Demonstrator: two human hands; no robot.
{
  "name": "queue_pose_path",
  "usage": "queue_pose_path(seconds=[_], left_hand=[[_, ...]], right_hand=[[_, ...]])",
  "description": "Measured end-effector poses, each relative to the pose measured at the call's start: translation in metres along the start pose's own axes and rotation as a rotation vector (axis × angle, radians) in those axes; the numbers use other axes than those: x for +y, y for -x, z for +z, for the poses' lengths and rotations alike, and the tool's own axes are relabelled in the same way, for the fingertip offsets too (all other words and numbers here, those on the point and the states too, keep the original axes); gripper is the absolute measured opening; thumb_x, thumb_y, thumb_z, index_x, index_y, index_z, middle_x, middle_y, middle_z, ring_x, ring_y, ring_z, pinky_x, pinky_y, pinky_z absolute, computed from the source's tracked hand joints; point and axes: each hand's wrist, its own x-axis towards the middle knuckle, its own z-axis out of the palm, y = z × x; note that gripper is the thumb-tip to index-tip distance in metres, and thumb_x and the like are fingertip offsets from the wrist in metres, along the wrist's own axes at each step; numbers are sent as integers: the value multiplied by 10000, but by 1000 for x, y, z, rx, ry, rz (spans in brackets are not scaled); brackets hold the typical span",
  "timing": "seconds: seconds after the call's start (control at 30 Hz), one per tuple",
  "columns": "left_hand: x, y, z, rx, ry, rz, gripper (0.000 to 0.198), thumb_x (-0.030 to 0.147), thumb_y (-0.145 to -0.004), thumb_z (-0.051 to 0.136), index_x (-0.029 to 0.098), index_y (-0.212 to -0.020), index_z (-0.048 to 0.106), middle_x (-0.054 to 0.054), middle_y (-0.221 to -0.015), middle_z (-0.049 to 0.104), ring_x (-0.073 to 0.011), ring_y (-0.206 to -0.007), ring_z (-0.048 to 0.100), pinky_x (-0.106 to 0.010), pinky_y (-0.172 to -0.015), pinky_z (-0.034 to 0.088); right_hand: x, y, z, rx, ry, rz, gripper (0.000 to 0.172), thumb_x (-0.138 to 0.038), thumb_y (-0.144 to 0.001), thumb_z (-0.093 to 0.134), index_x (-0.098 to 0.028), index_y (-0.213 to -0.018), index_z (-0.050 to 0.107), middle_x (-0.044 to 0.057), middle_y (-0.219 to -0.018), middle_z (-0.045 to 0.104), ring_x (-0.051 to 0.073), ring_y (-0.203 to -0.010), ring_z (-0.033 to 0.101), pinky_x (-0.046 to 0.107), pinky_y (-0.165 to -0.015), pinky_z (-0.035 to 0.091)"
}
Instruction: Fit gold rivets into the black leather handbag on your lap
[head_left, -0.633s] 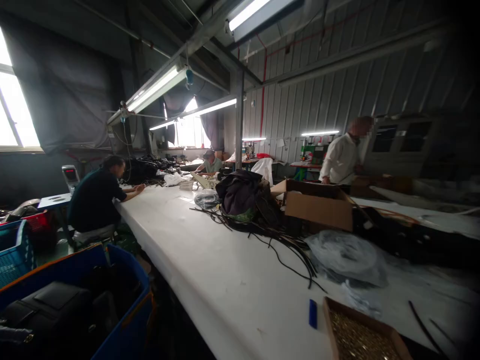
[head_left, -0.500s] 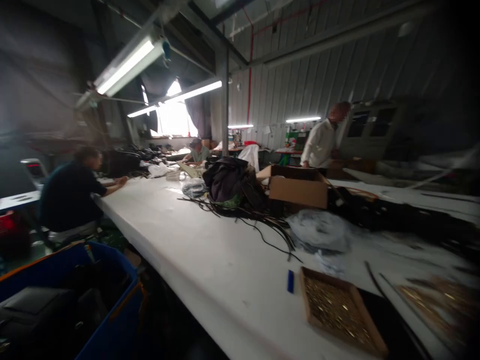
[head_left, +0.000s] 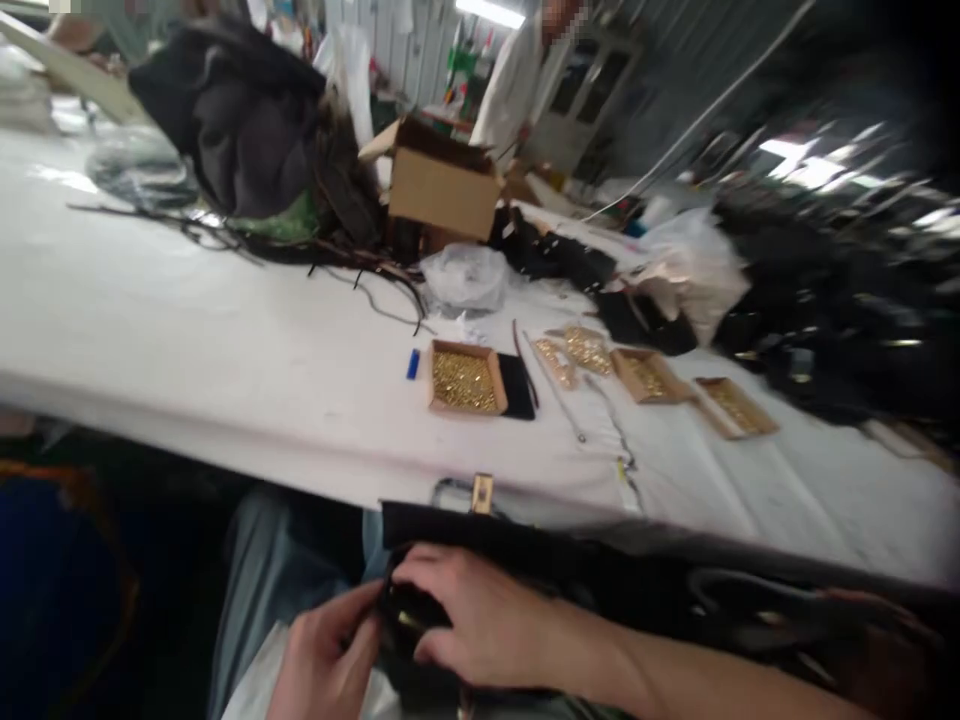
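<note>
1. Left hand (head_left: 326, 655): fingers pinching the edge of a glossy black item (head_left: 411, 615) near the blue-denim lap (head_left: 255, 580).
2. Right hand (head_left: 491, 620): fingers grasping it from above.
3. Beyond, on the white-covered tabletop (head_left: 225, 340): shallow brown cardboard tray (head_left: 465, 409), small gold-coloured pieces (head_left: 465, 380) inside.

Bare fingers (head_left: 424, 572), bare right forearm (head_left: 630, 660), blue trousers (head_left: 259, 570) (seemingly denim)

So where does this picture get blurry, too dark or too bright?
In the head view, the dark heap at right looks smeared, with streaked lights above it; in the head view, the lamp at the top glares white, the upper right corner sinks into black, and the black item under the right hand shows glints, its outline partly lost.
</note>
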Motion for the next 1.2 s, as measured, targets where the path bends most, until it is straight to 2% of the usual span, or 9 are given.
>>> queue_pose_path(seconds=[0.07, 0.23, 0.4, 0.57, 0.77, 0.9, 1.0, 1.1, 1.2], left_hand=[[-11, 0, 5, 37, -37, 31, 358, 356, -946, 592, 189, -1081, 879, -32, -856, 795, -304, -881, 749, -307, -712, 572], [-11, -2, 9, 77, 33, 7, 345, 213, -960, 534, 174, -1065, 861, -14, -862, 780, -247, -871, 690, -272, -727, 502], [-9, -2, 9, 86, 73, 12, 298, 162, -949, 506, 153, -897, 800, 4, -858, 749, -187, -801, 615, -257, -696, 434], [-10, -2, 9, 100, 107, 22, 269, 157, -956, 507, 163, -859, 757, 27, -791, 655, -169, -787, 544, -264, -680, 389], [-9, 1, 7, 81, 125, 36, 268, 146, -943, 486, 156, -801, 712, 34, -711, 480, -144, -720, 430, -282, -630, 308], [-13, 1, 9, 87, 151, 49, 279, 166, -929, 505, 134, -821, 761, 3, -722, 583, -166, -715, 499, -277, -638, 366], [-14, 0, 9, 104, 161, 72, 285, 155, -909, 522, 123, -866, 802, -19, -767, 687, -181, -736, 573, -274, -668, 425], [-14, 0, 6, 90, 163, 87, 291, 142, -899, 529, 127, -898, 820, -29, -812, 748, -190, -764, 629, -277, -696, 466], [-18, -2, 2, 56, 161, 86, 297, 125, -878, 530, 129, -910, 825, -36, -824, 770, -200, -790, 661, -279, -722, 493]], right_hand=[[2, -2, 3, 15, -5, 14, 603, 1, -808, 897, -290, -1316, 753, 0, -1315, 755, 232, -1183, 742, 310, -1094, 587], [12, -5, 12, 10, -77, 35, 671, 55, -819, 890, -295, -1360, 702, 8, -1369, 725, 228, -1245, 717, 350, -1134, 585], [13, -4, 19, 57, 106, -39, 543, 36, -867, 843, -262, -1290, 678, 26, -1307, 741, 274, -1227, 728, 452, -1160, 603], [11, -6, 22, 73, 285, -156, 518, 22, -963, 616, -246, -1406, 637, 57, -1313, 756, 275, -1134, 769, 465, -1100, 647], [17, -8, 29, 68, 386, -250, 430, -6, -1052, 542, -190, -1438, 591, 89, -1235, 765, 276, -1089, 772, 450, -1007, 654], [16, -10, 33, 82, 523, -394, 277, -44, -1137, 521, -130, -1390, 593, 112, -1116, 749, 272, -1017, 752, 429, -945, 638], [14, -14, 36, 92, 646, -434, 162, -58, -1147, 513, -114, -1226, 643, 110, -991, 711, 279, -935, 714, 451, -926, 620], [13, -19, 38, 78, 688, -422, 193, -87, -1158, 506, -160, -1045, 644, 78, -897, 661, 263, -864, 674, 433, -862, 598], [16, -22, 37, 61, 660, -410, 222, -122, -1165, 522, -188, -982, 630, 62, -880, 653, 253, -854, 667, 412, -807, 573]])
